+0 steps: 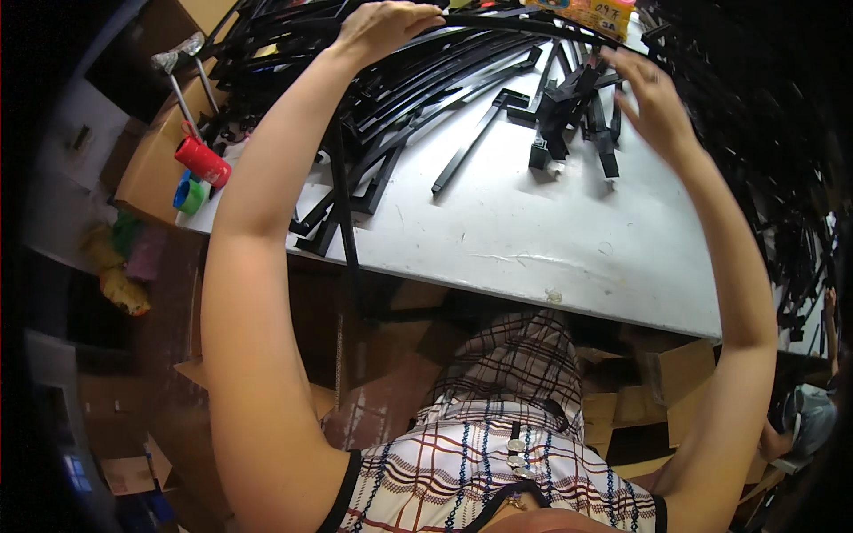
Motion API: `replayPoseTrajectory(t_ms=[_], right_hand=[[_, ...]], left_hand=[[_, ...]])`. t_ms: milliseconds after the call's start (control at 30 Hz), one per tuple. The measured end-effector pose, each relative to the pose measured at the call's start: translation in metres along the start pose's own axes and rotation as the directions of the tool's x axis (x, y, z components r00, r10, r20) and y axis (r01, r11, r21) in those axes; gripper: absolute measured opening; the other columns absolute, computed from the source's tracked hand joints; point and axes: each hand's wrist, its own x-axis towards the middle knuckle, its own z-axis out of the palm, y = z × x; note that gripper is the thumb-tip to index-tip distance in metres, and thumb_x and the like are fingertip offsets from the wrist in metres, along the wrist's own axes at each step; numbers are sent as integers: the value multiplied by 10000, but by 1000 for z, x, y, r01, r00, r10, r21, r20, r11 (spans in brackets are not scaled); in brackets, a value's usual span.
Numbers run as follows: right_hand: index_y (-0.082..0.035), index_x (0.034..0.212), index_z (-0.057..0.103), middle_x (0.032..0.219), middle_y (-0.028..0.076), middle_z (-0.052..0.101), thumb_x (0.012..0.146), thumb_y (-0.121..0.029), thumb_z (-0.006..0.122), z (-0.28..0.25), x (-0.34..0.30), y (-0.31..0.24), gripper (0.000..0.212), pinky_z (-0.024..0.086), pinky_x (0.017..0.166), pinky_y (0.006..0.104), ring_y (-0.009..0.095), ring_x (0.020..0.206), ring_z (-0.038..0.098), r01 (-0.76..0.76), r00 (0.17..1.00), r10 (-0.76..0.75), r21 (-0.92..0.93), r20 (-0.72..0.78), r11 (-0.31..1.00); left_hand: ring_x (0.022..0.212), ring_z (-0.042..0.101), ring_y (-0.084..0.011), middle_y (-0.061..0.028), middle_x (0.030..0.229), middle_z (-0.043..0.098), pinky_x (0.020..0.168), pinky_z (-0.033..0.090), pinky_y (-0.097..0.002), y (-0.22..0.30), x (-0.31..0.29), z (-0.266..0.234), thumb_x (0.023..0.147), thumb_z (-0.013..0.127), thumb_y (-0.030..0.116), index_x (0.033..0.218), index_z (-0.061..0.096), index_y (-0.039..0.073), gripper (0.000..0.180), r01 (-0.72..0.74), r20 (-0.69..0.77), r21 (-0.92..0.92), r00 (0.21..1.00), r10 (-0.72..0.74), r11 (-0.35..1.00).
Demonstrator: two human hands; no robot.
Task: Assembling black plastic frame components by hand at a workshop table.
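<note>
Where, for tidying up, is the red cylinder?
In the head view, the red cylinder is at left, by the white table, beside the green-and-blue roll.

the desk (551,235) is white. long black strips (395,99) are lying in a pile toward its far left corner; short black pieces (558,115) form a small heap toward the far edge.

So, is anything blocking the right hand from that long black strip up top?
Nope, nothing I can see. The right hand is close beside the right end of the long black strip, maybe touching it; the bunch of black pieces lies lower in view.
</note>
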Motion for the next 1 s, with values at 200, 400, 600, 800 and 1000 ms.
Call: replayPoseTrajectory(t_ms=[200, 400, 600, 800, 1000], right_hand=[[-128, 1059, 624, 810, 81, 617, 748, -156, 713, -61, -127, -228, 325, 520, 622, 365, 251, 756, 629, -107, 876, -367, 867, 314, 486], [-64, 1299, 479, 1225, 235, 504, 832, -314, 628, 55, -219, -308, 550, 395, 968, 462, 396, 1094, 517, -357, 829, 49, 460, 557, 813], [-31, 1223, 513, 1066, 247, 594, 855, -453, 577, 69, -211, -316, 563, 424, 878, 492, 393, 1015, 564, -433, 759, -31, 541, 650, 721], [-58, 848, 500, 721, 80, 553, 774, -319, 688, -64, -150, -296, 330, 477, 526, 301, 213, 620, 606, -361, 793, -87, 581, 603, 729], [-88, 831, 550, 722, 51, 531, 713, -233, 722, -95, -107, -273, 254, 452, 547, 334, 216, 655, 569, -354, 891, 91, 558, 444, 750]], left_hand=[[714, 677, -268, -83, 832, 693, 559, 551, -340, -41, -51, 81, 942, 486, 408, 1021, 655, 188, 288, 22, 26, 48, 999, -24, 999], [702, 675, -257, -94, 847, 693, 555, 540, -311, -34, -51, 101, 932, 555, 315, 1001, 662, 137, 219, 97, 112, 20, 989, -99, 995], [816, 658, -277, -127, 905, 680, 684, 531, -336, -23, -54, 85, 931, 556, 281, 1047, 650, 105, 231, 163, 176, -11, 972, -159, 987], [958, 581, -301, -150, 1044, 601, 869, 453, -373, 48, -60, 7, 902, 596, 163, 1310, 506, 90, 424, 210, -96, -106, 971, -221, 972], [899, 572, -288, -132, 942, 597, 845, 459, -357, 181, -125, -121, 825, 685, 181, 1172, 604, 70, 373, 330, 535, -552, 844, 22, 766]])
